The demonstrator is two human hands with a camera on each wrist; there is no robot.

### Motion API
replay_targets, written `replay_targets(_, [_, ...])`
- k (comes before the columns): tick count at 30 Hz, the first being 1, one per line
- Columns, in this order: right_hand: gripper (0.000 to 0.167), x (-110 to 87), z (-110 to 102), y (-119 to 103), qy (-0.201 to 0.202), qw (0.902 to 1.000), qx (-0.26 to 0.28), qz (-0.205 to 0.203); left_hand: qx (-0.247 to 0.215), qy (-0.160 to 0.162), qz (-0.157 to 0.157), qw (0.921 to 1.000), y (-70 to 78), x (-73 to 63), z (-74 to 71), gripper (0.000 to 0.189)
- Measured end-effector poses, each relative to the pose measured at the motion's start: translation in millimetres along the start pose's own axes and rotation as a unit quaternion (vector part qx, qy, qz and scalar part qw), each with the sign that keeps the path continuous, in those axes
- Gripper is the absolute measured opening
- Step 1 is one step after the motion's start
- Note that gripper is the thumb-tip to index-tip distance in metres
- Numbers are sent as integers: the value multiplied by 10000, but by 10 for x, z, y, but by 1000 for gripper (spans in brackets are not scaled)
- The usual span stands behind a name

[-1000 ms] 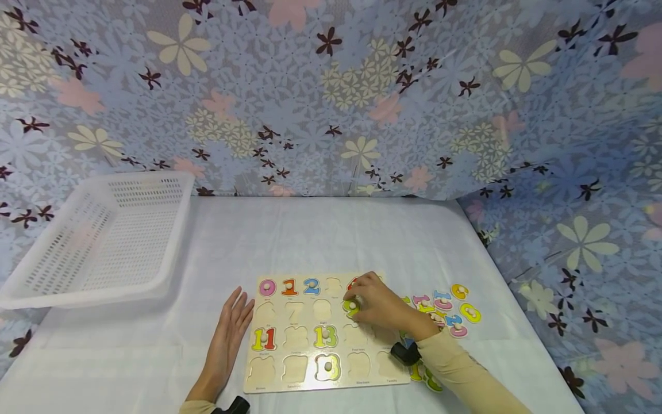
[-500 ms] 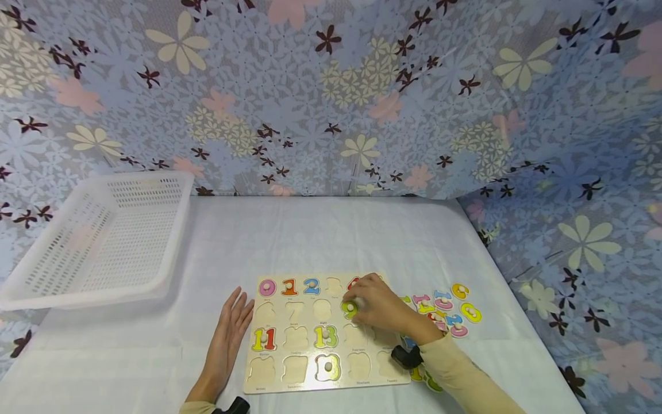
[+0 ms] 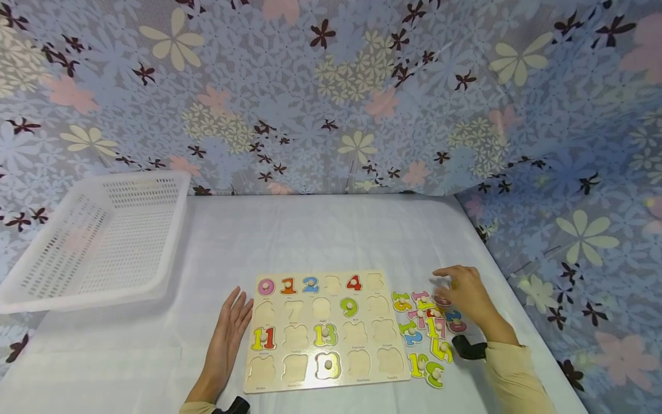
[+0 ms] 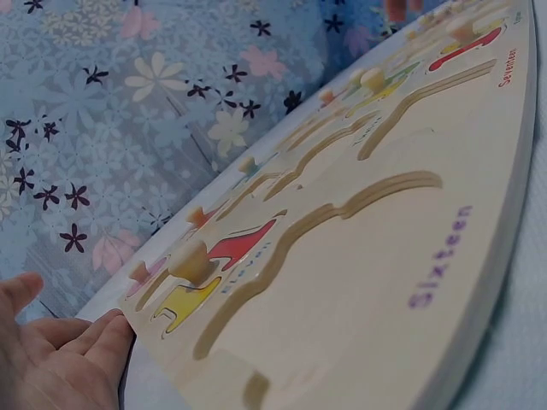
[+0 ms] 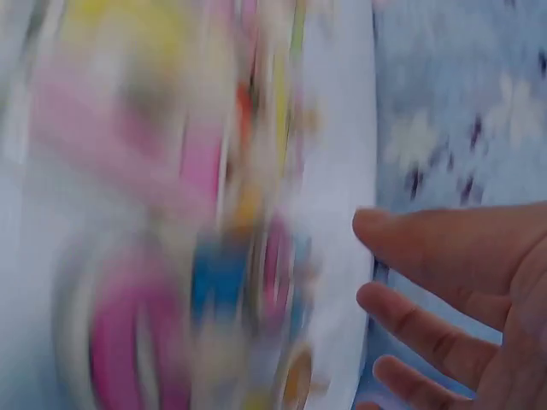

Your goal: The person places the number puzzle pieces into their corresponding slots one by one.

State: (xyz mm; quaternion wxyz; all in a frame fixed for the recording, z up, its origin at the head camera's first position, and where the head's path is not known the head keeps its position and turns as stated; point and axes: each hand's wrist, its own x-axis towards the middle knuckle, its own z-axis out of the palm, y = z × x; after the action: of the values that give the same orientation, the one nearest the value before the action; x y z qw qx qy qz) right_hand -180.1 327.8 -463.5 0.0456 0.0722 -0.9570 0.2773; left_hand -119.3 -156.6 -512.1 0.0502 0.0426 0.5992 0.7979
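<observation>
Beige sleeves (image 3: 517, 371), black wrist cameras (image 3: 468, 348)

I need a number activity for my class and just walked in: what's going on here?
A person is working on a number puzzle board. The right hand, with no piece visible in its grasp, is by the loose number pieces to the board's right; the left hand lies beside its left edge. Numbers 0, 1, 2, 4, 9, 11 and 13 sit in slots, plus one glare-washed bottom-row piece. Other slots are unfilled.

Number pieces (image 5: 109, 342) blur in the right wrist view, most seemingly unreadable.
</observation>
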Motion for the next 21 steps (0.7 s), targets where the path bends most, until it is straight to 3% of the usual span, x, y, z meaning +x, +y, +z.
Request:
replay_targets(4, [35,-67,-137,274,91,9979,-442,461,-16,-41,41,10000,13,-6,-7,58])
replay_targets(8, [41,-118,-166,402,103,9947,-742,705,-35,-77,76,9999,14,-4,-11,58])
replay_targets(13, [50,-129,-164,378,187,9898,-835,1140,-2,-62,72,10000,7,1,-11,58])
replay_targets(21, [47,-71,-136,275,40,9827,-1003,1558,5,-45,59,10000,16,7,-14,58])
